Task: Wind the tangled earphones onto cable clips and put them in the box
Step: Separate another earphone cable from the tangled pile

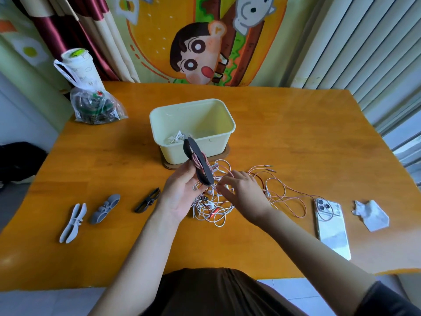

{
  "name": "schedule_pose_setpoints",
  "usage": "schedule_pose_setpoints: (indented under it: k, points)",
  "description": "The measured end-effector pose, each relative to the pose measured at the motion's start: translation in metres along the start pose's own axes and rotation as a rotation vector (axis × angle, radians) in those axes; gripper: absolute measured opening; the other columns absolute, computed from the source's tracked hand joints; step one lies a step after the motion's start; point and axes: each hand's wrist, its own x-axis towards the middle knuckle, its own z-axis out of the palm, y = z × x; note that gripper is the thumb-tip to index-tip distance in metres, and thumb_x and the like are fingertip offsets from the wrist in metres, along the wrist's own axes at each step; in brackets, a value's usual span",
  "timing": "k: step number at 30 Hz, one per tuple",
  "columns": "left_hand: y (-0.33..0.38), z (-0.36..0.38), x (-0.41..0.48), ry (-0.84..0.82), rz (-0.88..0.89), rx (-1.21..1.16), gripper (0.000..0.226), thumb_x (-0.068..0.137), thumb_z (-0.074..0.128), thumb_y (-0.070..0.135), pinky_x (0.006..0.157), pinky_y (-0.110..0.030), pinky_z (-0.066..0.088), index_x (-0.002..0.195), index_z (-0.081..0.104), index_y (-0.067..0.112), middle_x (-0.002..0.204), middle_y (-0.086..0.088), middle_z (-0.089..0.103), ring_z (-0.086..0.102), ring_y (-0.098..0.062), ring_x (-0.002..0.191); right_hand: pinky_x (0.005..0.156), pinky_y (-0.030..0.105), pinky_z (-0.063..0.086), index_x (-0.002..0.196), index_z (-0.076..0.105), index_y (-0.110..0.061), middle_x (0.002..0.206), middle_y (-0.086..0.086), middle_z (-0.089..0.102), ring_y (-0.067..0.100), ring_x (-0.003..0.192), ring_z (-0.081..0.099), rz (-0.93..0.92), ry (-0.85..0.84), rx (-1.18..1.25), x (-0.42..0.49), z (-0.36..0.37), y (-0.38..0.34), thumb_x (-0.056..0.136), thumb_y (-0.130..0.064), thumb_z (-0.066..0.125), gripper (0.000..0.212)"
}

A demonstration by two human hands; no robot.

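Note:
My left hand [180,192] grips a dark cable clip [197,164] with pink earphone cable wound round its middle, held upright just in front of the cream box [224,135]. My right hand [241,192] pinches cable in the tangled pile of white and pink earphones [211,208] on the table. Pink strands [293,199] trail off to the right. White earphones [176,137] lie inside the box. Three spare clips lie to the left: a white clip [73,222], a grey clip [105,208] and a black clip [147,200].
A phone [332,226] lies at the right with crumpled paper [371,214] beyond it. A plastic bag [95,106] and a paper cup [79,67] stand at the table's back left. The box rests on a brown tray [168,165].

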Motion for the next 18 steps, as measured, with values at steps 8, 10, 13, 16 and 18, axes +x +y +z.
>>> schedule_pose_setpoints:
  k: [8,10,13,16,18]
  points:
    - [0.007,-0.007,0.008,0.182,0.142,-0.293,0.022,0.098,0.042,0.016,0.076,-0.041,0.058,0.111,0.059,0.013,0.103,-0.005,0.068,0.064,-0.019,0.101,0.097,0.035,0.037,0.105,0.066,-0.023,0.121,-0.002,0.055,0.020,0.115,0.047,-0.008,-0.155,0.015,-0.011,0.014,-0.020,0.094,-0.034,0.051,0.021]
    - [0.016,-0.012,0.011,0.246,0.187,-0.325,0.021,0.099,0.043,0.015,0.075,-0.038,0.058,0.111,0.059,0.013,0.108,-0.008,0.065,0.062,-0.020,0.103,0.103,0.037,0.035,0.109,0.065,-0.024,0.127,-0.003,0.052,0.020,0.120,0.044,-0.005,-0.210,-0.003,-0.019,0.021,-0.016,0.096,-0.035,0.048,0.023]
    - [0.020,-0.016,0.014,0.366,0.230,-0.152,0.025,0.097,0.047,0.011,0.083,-0.040,0.052,0.120,0.058,0.009,0.118,-0.011,0.064,0.061,-0.024,0.108,0.102,0.040,0.037,0.112,0.064,-0.020,0.129,0.001,0.051,0.022,0.120,0.044,-0.033,-0.164,0.036,-0.028,0.027,-0.012,0.097,-0.031,0.048,0.024]
    - [0.014,-0.016,0.014,0.491,0.312,0.055,0.034,0.096,0.052,0.008,0.085,-0.038,0.051,0.129,0.056,0.004,0.118,-0.008,0.065,0.063,-0.018,0.102,0.098,0.041,0.042,0.104,0.067,-0.012,0.126,0.009,0.054,0.028,0.119,0.048,-0.110,-0.055,0.009,-0.028,0.029,-0.011,0.094,-0.020,0.056,0.017]
    - [0.008,-0.019,0.015,0.563,0.364,0.191,0.033,0.095,0.053,0.006,0.084,-0.036,0.053,0.127,0.058,0.003,0.105,-0.001,0.069,0.065,-0.011,0.092,0.095,0.040,0.045,0.101,0.066,-0.010,0.121,0.010,0.057,0.029,0.115,0.052,-0.157,-0.022,0.007,-0.028,0.027,-0.011,0.093,-0.018,0.056,0.015]
